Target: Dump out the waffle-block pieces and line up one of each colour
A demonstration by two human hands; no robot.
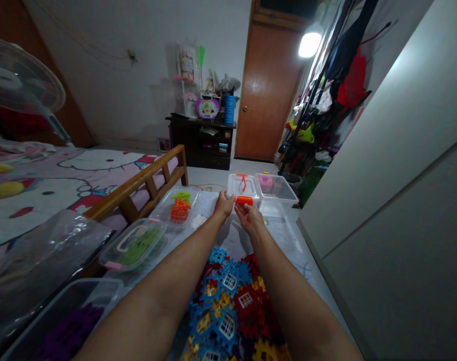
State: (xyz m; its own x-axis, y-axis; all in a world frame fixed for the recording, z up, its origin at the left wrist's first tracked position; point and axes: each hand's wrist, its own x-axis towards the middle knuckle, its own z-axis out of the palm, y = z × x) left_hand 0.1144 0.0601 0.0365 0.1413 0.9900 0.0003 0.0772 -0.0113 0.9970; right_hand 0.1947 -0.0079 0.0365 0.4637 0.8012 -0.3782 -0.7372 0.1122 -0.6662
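A clear plastic box (234, 183) with a pale lid, orange handle (244, 186) and bright orange latch (244, 200) sits just beyond a heap of toy gear pieces (228, 282). The left hand (224, 204) and right hand (250, 218) meet its near side, fingers bent; how far each grip is open, or holds, cannot be told. Forearms (175, 260) and the frame's lower edge hide part of the heap.

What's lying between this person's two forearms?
Between the left forearm and the right forearm lies a pile of interlocking plastic pieces, mostly blue, red and yellow, as the head view shows.
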